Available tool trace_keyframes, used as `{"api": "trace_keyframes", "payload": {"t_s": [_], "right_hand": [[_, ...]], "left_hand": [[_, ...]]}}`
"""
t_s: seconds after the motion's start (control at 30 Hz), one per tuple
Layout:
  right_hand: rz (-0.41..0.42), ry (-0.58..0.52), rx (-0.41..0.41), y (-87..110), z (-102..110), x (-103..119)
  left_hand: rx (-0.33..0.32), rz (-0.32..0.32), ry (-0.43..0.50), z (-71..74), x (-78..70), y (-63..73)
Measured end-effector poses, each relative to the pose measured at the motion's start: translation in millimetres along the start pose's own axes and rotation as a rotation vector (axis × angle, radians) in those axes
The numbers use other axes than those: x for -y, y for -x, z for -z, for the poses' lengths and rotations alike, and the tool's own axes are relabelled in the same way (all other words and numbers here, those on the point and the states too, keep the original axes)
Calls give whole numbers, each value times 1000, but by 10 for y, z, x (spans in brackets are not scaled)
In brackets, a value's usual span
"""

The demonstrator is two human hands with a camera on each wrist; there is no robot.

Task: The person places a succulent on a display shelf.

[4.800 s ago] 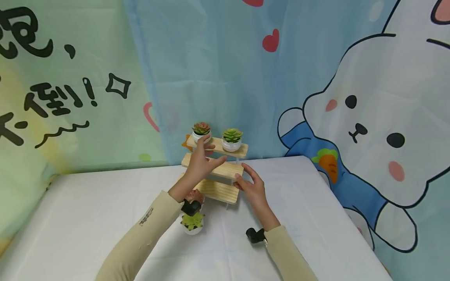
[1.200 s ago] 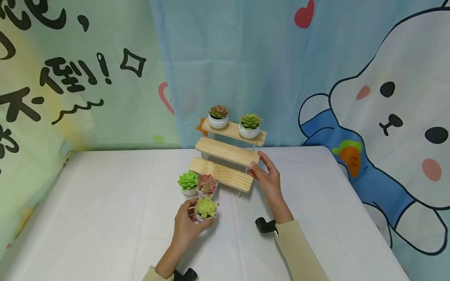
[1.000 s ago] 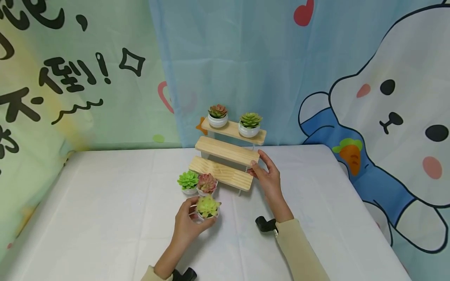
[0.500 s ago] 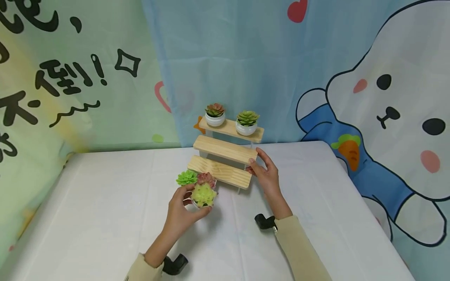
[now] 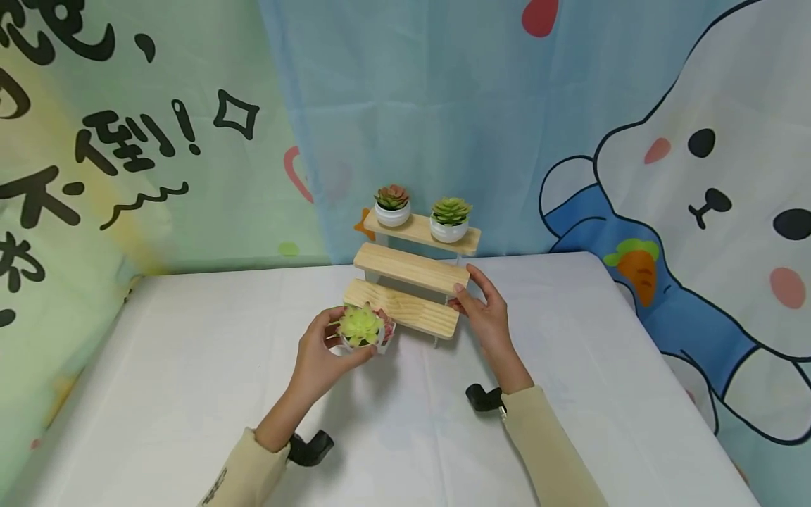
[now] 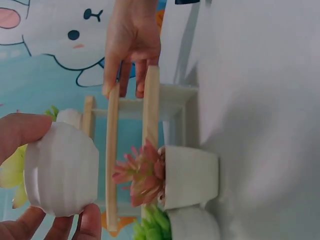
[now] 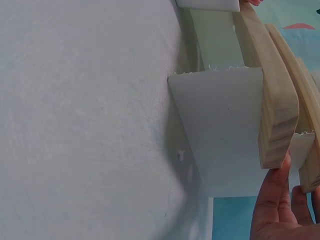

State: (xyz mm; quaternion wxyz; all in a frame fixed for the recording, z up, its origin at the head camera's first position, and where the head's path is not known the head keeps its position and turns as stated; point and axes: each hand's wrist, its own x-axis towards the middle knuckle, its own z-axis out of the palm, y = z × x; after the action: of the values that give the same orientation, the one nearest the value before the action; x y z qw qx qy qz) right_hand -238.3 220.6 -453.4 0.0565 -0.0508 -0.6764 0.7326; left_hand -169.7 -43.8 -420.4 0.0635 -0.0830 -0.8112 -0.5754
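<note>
My left hand (image 5: 317, 359) holds a potted yellow-green artificial succulent (image 5: 359, 325), thumb and fingers round its white pot (image 6: 62, 170). It hovers just in front of the lowest plank of a three-tier wooden display stand (image 5: 412, 271). With my right hand (image 5: 488, 320), I grip the right end of the middle plank. Below the held plant, a pink-red succulent (image 6: 142, 175) and a bright green succulent (image 6: 152, 227) stand in white pots before the stand; in the head view the held plant and hand mostly hide them.
On the top plank stand a reddish-green succulent (image 5: 392, 204) and a green succulent (image 5: 450, 218), both in round white pots. A white cloth covers the table (image 5: 405, 429). Behind it hangs a printed curtain (image 5: 507, 127).
Earlier my left hand was up by the top plank; then it took hold of the yellow-green succulent and carried it up toward the lowest plank. My right hand stays at the stand's right end.
</note>
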Motion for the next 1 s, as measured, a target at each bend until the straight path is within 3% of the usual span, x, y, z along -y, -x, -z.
{"api": "trace_keyframes", "payload": {"t_s": [0.4, 0.77, 1.0], "right_hand": [[4, -7, 1, -3, 8, -22], [-8, 10, -3, 10, 12, -25], [-12, 3, -4, 9, 16, -16]], "left_hand": [[3, 2, -14, 80, -41, -244], [3, -38, -30, 46, -122, -476], [2, -4, -25, -8, -140, -632]]}}
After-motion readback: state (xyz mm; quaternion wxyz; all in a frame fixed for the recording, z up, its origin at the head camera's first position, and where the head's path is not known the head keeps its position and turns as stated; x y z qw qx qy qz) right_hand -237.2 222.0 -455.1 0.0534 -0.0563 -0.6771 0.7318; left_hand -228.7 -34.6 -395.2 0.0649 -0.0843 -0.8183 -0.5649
